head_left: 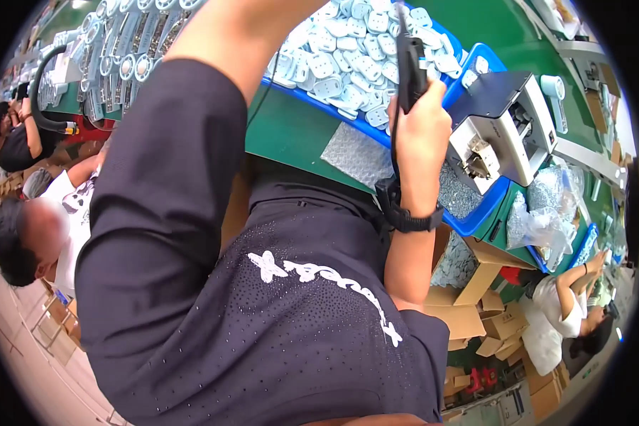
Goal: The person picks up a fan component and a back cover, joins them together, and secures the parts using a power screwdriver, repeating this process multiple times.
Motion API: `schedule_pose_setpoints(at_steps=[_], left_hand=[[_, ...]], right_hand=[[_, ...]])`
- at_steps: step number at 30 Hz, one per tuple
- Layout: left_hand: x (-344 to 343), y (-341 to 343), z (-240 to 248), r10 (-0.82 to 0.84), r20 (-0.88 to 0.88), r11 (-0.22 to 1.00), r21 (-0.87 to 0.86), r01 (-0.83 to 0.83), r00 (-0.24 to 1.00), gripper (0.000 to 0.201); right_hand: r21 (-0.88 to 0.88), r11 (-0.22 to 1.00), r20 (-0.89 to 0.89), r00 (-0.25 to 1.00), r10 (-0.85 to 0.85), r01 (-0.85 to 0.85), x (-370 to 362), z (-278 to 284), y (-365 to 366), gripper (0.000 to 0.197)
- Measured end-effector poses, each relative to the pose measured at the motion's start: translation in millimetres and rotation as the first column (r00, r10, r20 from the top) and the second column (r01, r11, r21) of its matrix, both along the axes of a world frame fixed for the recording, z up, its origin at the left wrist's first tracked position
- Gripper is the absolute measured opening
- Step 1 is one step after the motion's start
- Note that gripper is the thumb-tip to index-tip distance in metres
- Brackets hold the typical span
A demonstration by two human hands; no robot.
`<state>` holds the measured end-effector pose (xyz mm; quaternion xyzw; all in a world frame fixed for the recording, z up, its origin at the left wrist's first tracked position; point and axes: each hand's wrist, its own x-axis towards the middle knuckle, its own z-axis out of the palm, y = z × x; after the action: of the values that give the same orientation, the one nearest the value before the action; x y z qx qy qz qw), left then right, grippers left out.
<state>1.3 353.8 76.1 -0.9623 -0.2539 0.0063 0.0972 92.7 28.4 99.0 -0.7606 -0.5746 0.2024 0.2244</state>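
Observation:
My right hand (422, 128) is closed around a black pen-shaped power tool (410, 71), apparently an electric screwdriver. Its thin tip points up toward the top edge, over the side of a blue bin heaped with pale blue plastic pieces (355, 53). A black band (415, 220) circles my right wrist. My left forearm (245, 32) crosses the upper part and leaves the picture at the top, so the left hand is out of sight. Just right of my right hand stands a boxy white-and-dark screw feeder (504, 135) in a blue tray (476, 221) with loose small metal parts.
Rows of pale blue handle-shaped parts (124, 50) lie at the upper left of the green table (284, 128). A clear bag of small parts (550, 199) sits right of the feeder. Open cardboard boxes (468, 298) stand below the table edge. Other people sit on both sides.

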Motion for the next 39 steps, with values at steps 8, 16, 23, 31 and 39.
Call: schedule_pose_setpoints(at_steps=[8, 16, 23, 31, 39], left_hand=[[-123.9, -245.2, 95.5, 0.236, 0.894, 0.933, -0.099, -0.347, 0.380, 0.031], [-245.4, -389.4, 23.0, 0.726, 0.414, 0.521, 0.190, -0.832, 0.549, 0.030], [-246.3, -398.8, 35.3, 0.670, 0.583, 0.689, -0.255, -0.679, 0.461, 0.042], [-131.9, -370.3, 13.9, 0.501, 0.818, 0.766, -0.571, 0.294, 0.283, 0.084], [-16.4, -342.3, -12.6, 0.416, 0.716, 0.484, -0.696, 0.530, 0.561, 0.074]], right_hand=[[-0.080, 0.997, 0.134, 0.991, 0.005, 0.006, 3.3, 7.0, 7.0, 0.045], [0.127, 0.991, -0.209, 0.976, 0.067, -0.041, 7.7, 15.9, -1.9, 0.044], [0.098, 0.995, -0.684, 0.727, 0.059, 0.012, 31.3, 23.0, -25.2, 0.046], [-0.020, 1.000, -0.930, 0.367, -0.024, 0.017, 49.3, 29.7, -79.4, 0.051], [0.010, 0.994, -0.863, 0.503, -0.046, 0.109, 69.9, -12.2, -118.1, 0.062]])
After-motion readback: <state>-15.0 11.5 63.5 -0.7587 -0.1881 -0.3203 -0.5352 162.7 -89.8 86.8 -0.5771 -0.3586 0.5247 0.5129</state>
